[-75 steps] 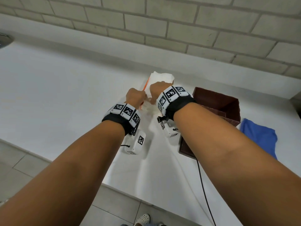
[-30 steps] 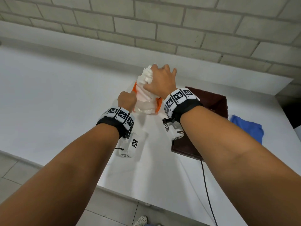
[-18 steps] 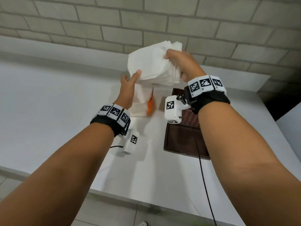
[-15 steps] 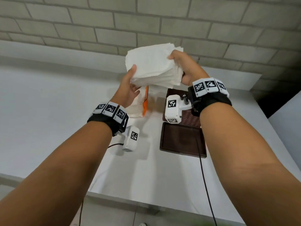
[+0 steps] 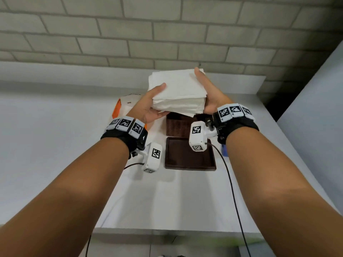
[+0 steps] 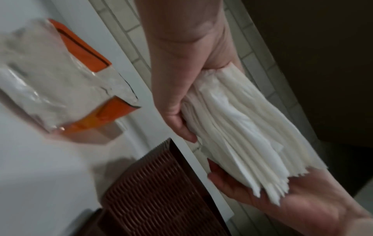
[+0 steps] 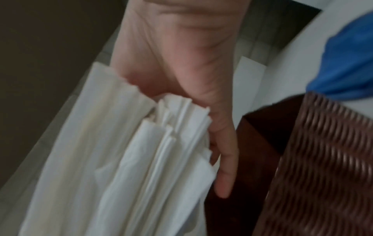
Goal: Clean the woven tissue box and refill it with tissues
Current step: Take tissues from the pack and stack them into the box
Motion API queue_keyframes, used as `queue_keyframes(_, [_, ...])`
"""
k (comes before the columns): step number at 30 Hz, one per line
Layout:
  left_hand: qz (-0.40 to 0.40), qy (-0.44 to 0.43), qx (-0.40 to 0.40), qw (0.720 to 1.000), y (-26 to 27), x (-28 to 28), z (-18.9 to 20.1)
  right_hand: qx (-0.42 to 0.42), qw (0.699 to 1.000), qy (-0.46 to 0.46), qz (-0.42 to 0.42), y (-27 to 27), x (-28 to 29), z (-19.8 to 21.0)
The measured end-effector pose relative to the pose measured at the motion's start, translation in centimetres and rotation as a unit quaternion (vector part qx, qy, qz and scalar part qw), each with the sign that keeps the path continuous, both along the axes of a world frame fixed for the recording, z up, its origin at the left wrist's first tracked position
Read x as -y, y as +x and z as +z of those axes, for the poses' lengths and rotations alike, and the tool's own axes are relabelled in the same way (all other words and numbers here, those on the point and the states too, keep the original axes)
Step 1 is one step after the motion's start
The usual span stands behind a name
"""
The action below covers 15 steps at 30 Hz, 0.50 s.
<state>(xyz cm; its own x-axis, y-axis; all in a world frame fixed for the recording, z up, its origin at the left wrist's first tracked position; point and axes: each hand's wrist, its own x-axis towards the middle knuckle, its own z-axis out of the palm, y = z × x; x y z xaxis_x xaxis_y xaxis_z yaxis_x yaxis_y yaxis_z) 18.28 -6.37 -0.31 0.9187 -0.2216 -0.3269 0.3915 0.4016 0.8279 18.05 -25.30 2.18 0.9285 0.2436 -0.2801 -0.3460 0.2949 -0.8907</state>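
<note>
While hovering above the counter [image 5: 55, 145], keep the woven tissue box [image 5: 178, 125] squarely beneath — open, lid [image 5: 187, 156] lying just in front. Lower the tissue stack [image 5: 178, 91] level, clasped between left hand [image 5: 148, 106] and right hand [image 5: 207, 95] — no loosening until seated.

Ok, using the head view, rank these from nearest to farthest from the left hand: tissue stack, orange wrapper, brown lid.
1. Tissue stack: held by the left hand at its left edge, with the right hand on the other side.
2. Orange wrapper: on the counter just left of the hand.
3. Brown lid: flat on the counter, lower right, nearer the camera.
</note>
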Motion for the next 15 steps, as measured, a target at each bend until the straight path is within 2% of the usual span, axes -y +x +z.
queue_keyframes(3, [-0.016,0.032,-0.008,0.999,0.1,0.8,-0.1,0.009,0.993,-0.114,-0.006,0.4,1.3,0.1])
queue_keyframes(6, [-0.055,0.054,-0.012,0.997,0.2,1.5,0.0,0.031,0.977,-0.201,-0.064,1.1,2.2,-0.3])
queue_keyframes(11, [-0.064,0.043,0.01,0.997,0.2,3.2,0.6,0.045,0.981,-0.181,-0.053,0.7,2.4,-0.9])
queue_keyframes(15, [-0.042,0.06,0.013,0.997,0.8,3.5,0.2,0.041,0.982,-0.161,-0.089,0.9,3.3,-1.4])
